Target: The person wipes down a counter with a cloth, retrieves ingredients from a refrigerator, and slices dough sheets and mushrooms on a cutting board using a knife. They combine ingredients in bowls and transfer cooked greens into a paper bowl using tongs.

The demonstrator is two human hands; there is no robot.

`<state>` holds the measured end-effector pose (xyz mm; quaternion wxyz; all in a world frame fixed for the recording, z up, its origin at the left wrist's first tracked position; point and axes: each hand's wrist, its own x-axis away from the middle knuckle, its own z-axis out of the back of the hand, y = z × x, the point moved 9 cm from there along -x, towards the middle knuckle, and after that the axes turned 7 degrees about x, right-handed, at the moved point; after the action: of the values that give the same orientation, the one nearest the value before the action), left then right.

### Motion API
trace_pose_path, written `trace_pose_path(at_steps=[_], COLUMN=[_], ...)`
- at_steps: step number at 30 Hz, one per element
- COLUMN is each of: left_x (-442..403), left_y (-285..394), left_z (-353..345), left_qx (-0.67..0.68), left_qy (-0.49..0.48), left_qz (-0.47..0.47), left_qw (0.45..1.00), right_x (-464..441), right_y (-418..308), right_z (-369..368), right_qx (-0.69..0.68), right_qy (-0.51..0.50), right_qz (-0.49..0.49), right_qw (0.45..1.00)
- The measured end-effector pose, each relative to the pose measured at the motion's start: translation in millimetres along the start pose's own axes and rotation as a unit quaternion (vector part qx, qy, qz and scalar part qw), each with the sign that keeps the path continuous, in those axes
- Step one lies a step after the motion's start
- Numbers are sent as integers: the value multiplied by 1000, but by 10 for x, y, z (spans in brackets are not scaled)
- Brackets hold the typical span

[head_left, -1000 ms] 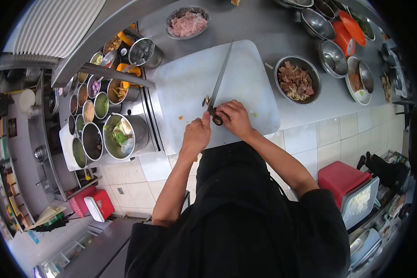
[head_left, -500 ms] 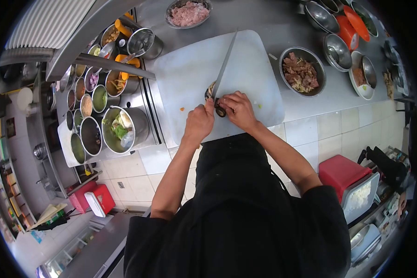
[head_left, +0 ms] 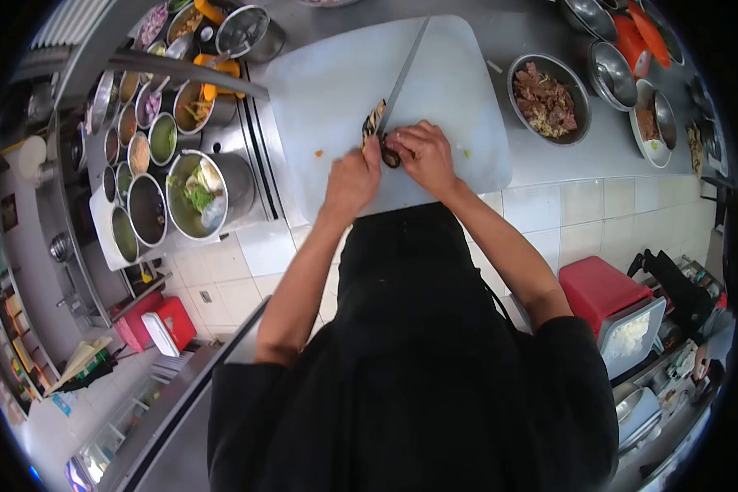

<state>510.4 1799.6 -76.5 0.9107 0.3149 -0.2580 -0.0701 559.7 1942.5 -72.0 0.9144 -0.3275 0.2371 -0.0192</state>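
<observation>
My left hand [head_left: 353,179] grips the knife [head_left: 400,86], which points away from me, and my right hand [head_left: 424,158] pinches the dark piece [head_left: 390,160] just right of it.

Noted a longer run of dark-and-pale slices [head_left: 374,120] along the left of the knife blade [head_left: 405,74] than a second ago. Found cutting board [head_left: 443,98] higher in view, pink-meat bowl [head_left: 329,2] cut to a sliver. Logged co-worker's hand [head_left: 701,362] newly visible, far right.

pale tiled floor [head_left: 535,210] — beside it, a steel counter [head_left: 512,37]
</observation>
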Motion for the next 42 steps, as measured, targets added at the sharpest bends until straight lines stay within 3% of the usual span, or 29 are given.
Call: trace_pose_path(at_steps=[4,8,14,17,20,24,30,33,36,39,40,42], left_x=[159,470,153,-22,163,369,-4,-47,55,175,205,233], left_y=[160,-92,-144,26,104,-143,9,90,87,70,58,0], left_z=[180,138,-49,14,162,43,-90,82,244,256,244,145], left_qx=[-8,-7,27,43,8,4,40,73,99,116,117,107], left_qy=[-17,-30,6,-43,-27,-45,-23,-51,-45,-41,-38,-33], left_qz=[8,51,-13,40,23,56,18,50,61,62,62,23], left_qw=[1000,998,1000,997,999,997,999,995,992,991,991,993], right_x=[-25,-25,-24,3,-22,-25,-7,54,110,127,157,197], right_y=[-26,-20,-47,-45,-27,-13,28,132,54,-198,-181,-89], right_z=[-7,-14,-22,-16,-17,-14,-16,70,124,109,38,117], right_qx=[2,3,5,8,-8,-24,-67,-127,-66,14,-16,-43], right_qy=[-1,-6,-14,-13,-2,3,-9,-22,-31,-81,-123,-56], right_qz=[2,2,11,10,1,2,-32,-138,-147,-53,-63,-84], right_qw=[1000,1000,1000,1000,1000,1000,997,982,986,995,990,994])
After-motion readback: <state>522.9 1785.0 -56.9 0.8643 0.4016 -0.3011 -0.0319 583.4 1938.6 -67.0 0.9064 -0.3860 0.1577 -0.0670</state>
